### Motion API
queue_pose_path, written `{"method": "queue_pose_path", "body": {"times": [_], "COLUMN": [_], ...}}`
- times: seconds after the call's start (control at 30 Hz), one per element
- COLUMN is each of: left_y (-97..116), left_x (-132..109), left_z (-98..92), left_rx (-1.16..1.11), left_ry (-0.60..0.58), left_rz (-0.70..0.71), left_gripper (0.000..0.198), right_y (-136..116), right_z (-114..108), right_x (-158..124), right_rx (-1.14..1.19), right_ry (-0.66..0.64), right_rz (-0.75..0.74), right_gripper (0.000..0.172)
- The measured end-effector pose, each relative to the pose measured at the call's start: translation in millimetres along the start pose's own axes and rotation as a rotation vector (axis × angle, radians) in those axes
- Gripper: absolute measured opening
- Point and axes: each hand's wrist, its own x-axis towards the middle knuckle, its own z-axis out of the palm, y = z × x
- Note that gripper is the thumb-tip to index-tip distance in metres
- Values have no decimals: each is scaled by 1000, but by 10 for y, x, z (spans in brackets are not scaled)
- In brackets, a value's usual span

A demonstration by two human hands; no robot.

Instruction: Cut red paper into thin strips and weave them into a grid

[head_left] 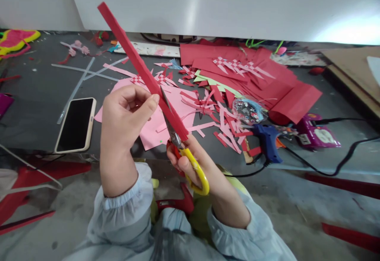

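Note:
My left hand pinches a long red paper strip near its middle, thumb on top. The strip slants from the upper left down to the right. My right hand grips scissors with yellow and red handles. Their blades point up and left and lie across the lower half of the strip; whether they cut into it I cannot tell. Below the hands, a pink paper sheet lies on the dark table, with pink and red paper scraps beside it.
A phone lies at left, near clear glue sticks. Red paper sheets are piled at the back, woven checkered pieces on top. At right are a blue glue gun with its cord, a purple box and cardboard.

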Motion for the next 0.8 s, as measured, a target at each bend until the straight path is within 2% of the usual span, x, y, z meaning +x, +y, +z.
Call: {"method": "queue_pose_path", "body": {"times": [0.23,0.6,0.8], "left_y": [20,24,51], "left_x": [31,34,34], "left_z": [-3,-14,-26], "left_rx": [-55,-45,-17], "left_ry": [-146,-179,-187], "left_rz": [28,22,12], "left_gripper": [30,27,26], "right_y": [-63,-77,-51], "right_z": [-26,-56,-66], "right_x": [-8,-26,-52], "right_rx": [49,12,-41], "right_ry": [-30,-47,-10], "right_rz": [-35,26,24], "right_gripper": [37,42,39]}}
